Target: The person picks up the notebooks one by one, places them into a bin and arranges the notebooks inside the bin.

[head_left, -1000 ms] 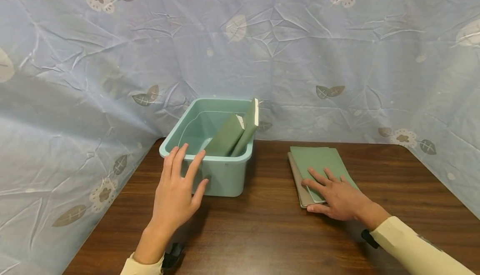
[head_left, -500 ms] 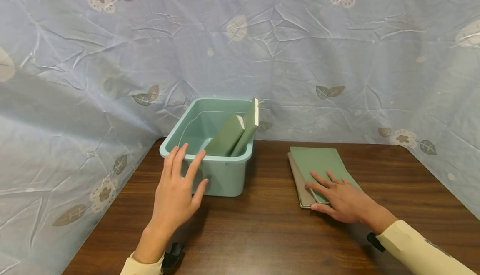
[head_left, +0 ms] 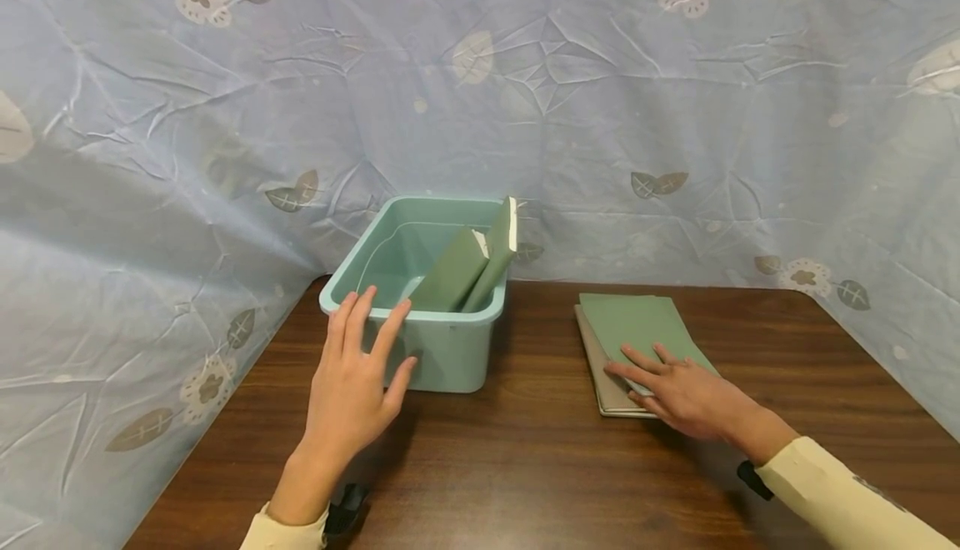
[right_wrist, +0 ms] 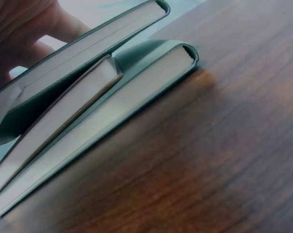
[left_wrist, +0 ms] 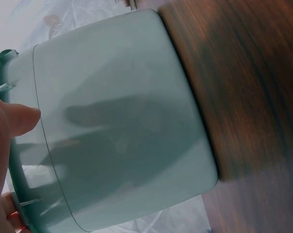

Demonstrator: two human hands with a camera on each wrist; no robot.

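My right hand (head_left: pixel 693 400) lies over the near end of a green book (head_left: pixel 637 321), fingers spread on its cover and thumb at its near edge. In the right wrist view this top book (right_wrist: pixel 93 46) tilts up at the near end, apart from a thinner book (right_wrist: pixel 63 116) with a brownish cover. Under both lies another green book (right_wrist: pixel 107 116), flat on the table. My left hand (head_left: pixel 348 392) rests with fairly straight fingers at the near rim of a pale green plastic bin (head_left: pixel 442 358); its thumb (left_wrist: pixel 25 119) is outside the wall.
Inside the bin, two green books (head_left: pixel 453 271) lean against the right side, one jutting above the rim. The dark wooden table (head_left: pixel 525 467) ends at a floral cloth backdrop (head_left: pixel 570 142) behind and at the sides.
The right hand has shifted slightly right and toward me, and its thumb has moved in at the top book's near edge. That end now shows raised. The left hand stays put.
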